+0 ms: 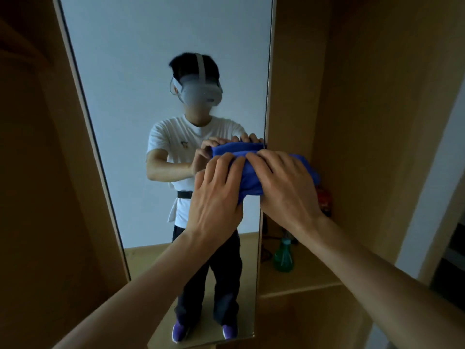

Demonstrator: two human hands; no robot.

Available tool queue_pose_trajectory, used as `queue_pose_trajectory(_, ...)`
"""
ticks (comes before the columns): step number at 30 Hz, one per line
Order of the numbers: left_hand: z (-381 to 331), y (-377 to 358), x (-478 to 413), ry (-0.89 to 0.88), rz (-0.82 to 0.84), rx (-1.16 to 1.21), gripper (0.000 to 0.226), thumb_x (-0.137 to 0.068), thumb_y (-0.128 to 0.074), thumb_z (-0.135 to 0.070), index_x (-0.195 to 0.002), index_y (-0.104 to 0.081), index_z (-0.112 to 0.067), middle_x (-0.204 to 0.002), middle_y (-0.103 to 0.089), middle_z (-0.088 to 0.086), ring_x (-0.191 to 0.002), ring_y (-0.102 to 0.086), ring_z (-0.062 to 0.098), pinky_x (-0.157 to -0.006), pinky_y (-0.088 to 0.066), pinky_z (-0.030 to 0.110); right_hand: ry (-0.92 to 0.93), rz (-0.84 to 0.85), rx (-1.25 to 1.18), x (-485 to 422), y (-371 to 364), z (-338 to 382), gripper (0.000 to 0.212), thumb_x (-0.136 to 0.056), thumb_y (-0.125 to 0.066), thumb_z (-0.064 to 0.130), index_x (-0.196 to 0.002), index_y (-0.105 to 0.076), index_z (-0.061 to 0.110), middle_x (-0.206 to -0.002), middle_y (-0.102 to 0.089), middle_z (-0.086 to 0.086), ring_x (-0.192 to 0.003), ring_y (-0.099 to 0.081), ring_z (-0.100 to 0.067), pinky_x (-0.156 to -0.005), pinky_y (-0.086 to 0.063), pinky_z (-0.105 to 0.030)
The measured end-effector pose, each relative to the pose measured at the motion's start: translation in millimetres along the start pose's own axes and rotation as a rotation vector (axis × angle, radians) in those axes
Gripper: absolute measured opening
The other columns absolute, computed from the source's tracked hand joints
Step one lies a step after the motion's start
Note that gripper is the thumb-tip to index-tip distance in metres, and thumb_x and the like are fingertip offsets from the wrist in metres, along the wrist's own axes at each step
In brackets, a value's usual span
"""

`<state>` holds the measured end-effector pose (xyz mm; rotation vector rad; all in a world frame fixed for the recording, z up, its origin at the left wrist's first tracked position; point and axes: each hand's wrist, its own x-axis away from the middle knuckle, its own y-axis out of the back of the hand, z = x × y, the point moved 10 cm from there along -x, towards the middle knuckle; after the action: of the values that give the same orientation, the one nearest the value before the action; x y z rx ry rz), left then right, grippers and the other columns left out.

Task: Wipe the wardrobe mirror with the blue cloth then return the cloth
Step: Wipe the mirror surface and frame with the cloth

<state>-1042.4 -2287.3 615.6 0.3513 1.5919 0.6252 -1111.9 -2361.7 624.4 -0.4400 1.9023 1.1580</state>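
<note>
Holding the blue cloth (251, 181) bunched between both hands, head view: your left hand (216, 195) and right hand (286, 187) each curl fingers over it, gripping. Cloth sits against the wardrobe mirror (151, 71) at its right edge, mid-height. Green spray bottle (283, 253) stands on the shelf (307, 280) below your right wrist. Red item (324, 200) behind that hand, mostly hidden.
</note>
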Motion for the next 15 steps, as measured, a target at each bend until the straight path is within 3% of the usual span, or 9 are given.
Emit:
queue_pose_trajectory(4,-11,19,-33,-0.02,-0.101,-0.05,0.063,-0.077,-0.069,-0.006,-0.138,-0.054,0.0,-0.135,-0.055,0.018,-0.123,-0.052,0.039,-0.103,-0.044,0.056,0.053,-0.098,0.008,-30,22,-18,0.059,-0.081,-0.069,0.013,-0.138,-0.053,0.01,-0.132,-0.059,-0.011,-0.117,-0.057,-0.031,-0.096,-0.048,-0.047)
queue_pose_trajectory(11,-20,61,-94,-0.027,-0.222,-0.133,0.064,-0.08,-0.071,-0.007,-0.141,-0.052,-0.005,-0.139,-0.054,0.013,-0.127,-0.051,0.033,-0.097,-0.047,0.043,0.106,-0.244,0.037,-90,65,-40,0.057,-0.084,-0.06,0.011,-0.141,-0.049,0.01,-0.132,-0.058,-0.011,-0.115,-0.057,-0.03,-0.095,-0.047,-0.045)
queue_pose_trajectory(15,-19,88,-130,-0.036,-0.295,-0.187,0.068,-0.08,-0.076,-0.016,-0.142,-0.05,-0.009,-0.14,-0.051,0.008,-0.128,-0.049,0.028,-0.098,-0.044,0.04,0.136,-0.311,0.092,-129,92,-48,0.062,-0.085,-0.068,0.024,-0.142,-0.048,0.012,-0.132,-0.057,-0.009,-0.115,-0.056,-0.029,-0.096,-0.045,-0.042)
